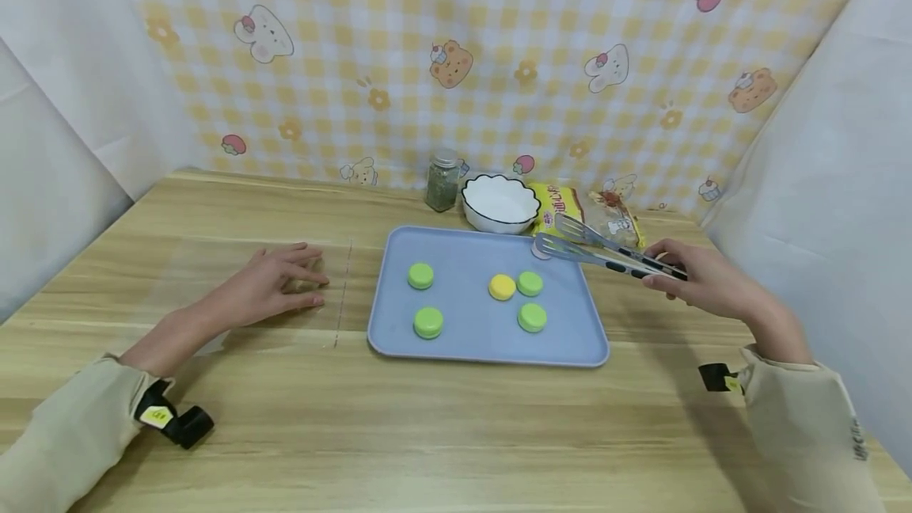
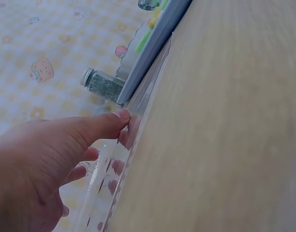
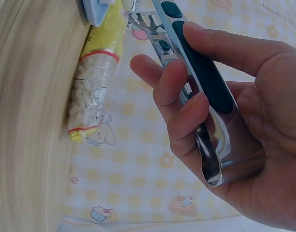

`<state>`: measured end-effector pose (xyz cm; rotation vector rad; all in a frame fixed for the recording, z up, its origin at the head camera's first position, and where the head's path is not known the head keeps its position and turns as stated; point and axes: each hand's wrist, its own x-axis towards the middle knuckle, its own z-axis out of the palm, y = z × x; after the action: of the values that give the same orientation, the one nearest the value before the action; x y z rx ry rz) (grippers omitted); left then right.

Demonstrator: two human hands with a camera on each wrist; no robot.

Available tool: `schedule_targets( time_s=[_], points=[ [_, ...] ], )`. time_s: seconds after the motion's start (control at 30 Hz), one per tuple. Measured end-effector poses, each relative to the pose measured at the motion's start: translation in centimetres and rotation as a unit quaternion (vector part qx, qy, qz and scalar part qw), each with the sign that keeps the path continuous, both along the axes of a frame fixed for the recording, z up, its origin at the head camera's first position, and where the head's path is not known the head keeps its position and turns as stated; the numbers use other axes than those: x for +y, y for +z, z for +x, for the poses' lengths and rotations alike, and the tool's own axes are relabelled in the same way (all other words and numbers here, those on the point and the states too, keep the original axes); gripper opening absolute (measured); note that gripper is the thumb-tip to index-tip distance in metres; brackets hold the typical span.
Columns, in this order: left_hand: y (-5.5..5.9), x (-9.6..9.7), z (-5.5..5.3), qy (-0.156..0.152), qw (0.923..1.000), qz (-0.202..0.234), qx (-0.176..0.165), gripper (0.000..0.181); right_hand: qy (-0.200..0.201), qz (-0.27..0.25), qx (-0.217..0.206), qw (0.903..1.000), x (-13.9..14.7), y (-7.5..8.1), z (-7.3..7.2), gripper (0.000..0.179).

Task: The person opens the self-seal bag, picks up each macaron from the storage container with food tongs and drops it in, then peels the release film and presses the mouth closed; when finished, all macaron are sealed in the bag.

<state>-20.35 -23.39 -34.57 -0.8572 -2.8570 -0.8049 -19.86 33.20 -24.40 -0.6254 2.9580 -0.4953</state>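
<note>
My right hand [image 1: 701, 279] grips a pair of metal tongs [image 3: 205, 72] by their dark handle pads, thumb on one arm and fingers round the other. The tongs' tips are apart, over the back right corner of a blue tray [image 1: 466, 347]. A pale pink macaron-like disc [image 1: 539, 252] shows partly behind the lower tip. Several green discs [image 1: 428, 322] and one yellow disc [image 1: 502, 286] lie on the tray. Left of it, my left hand [image 1: 274, 285] rests with loosely bent fingers on a flat, clear plastic piece [image 2: 138, 121], fingertips touching it.
Behind the tray stand a glass jar of green flakes [image 1: 443, 180] and a white scalloped bowl [image 1: 500, 204]. A yellow food bag [image 1: 557, 200] and a clear-fronted bag [image 1: 614, 220] lie right of them, against the checked cloth [image 1: 399, 38].
</note>
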Motion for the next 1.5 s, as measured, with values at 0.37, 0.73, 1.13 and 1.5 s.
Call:
schedule_targets(
  time_s=[0.37,0.73,1.13,1.5],
  points=[
    [0.6,0.2,0.1,-0.006,0.9999,0.004,0.010,0.020,0.000,0.006,0.009,0.9999,0.1,-0.2,0.0,0.040],
    [0.1,0.5,-0.3,-0.058,0.9904,0.018,0.124,0.011,0.001,0.001,0.000,1.0000,0.4,-0.2,-0.1,0.041],
    [0.5,0.5,0.2,-0.027,0.9904,-0.019,0.134,0.010,-0.001,-0.005,-0.008,1.0000,0.2,-0.2,-0.2,0.041],
    [1.1,0.8,0.6,0.047,0.9946,-0.022,0.091,0.005,-0.004,0.000,-0.014,0.9999,0.2,-0.2,-0.1,0.043]
  ],
)
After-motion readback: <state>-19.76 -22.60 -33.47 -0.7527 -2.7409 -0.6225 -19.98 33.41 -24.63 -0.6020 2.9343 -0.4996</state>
